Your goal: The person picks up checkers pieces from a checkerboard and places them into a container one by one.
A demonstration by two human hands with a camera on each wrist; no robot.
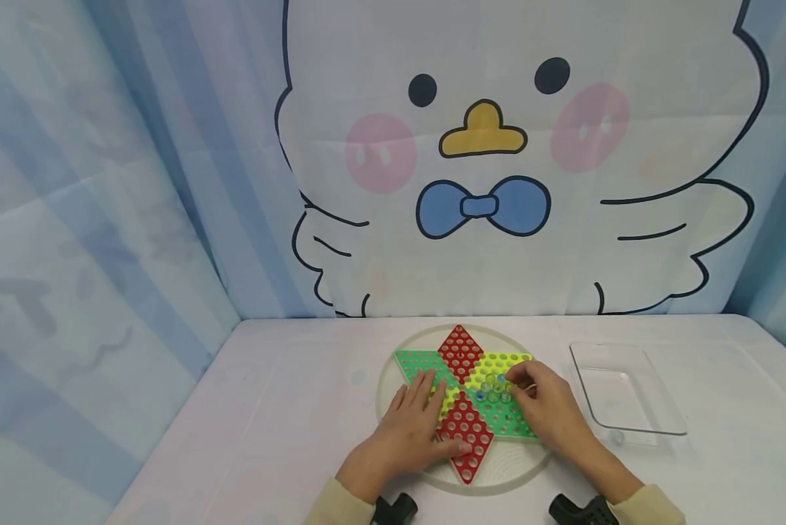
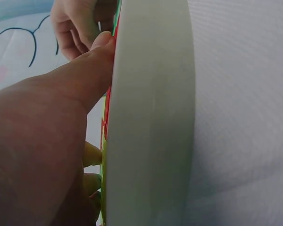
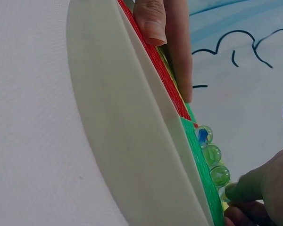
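Note:
A star-shaped Chinese checkers board with red, green and yellow sections sits on a round cream base. My left hand rests with fingers spread over the board's left side, its thumb on the red point nearest me. Several clear glass marbles with coloured swirls are clustered right of the board's centre. At the right end of that cluster, my right hand pinches a marble between thumb and fingers, low against the board. Its fingers partly hide that marble.
A clear plastic tray lies on the white table to the right of the board. Near its front edge is a single marble. Behind the table hangs a curtain printed with a cartoon bird.

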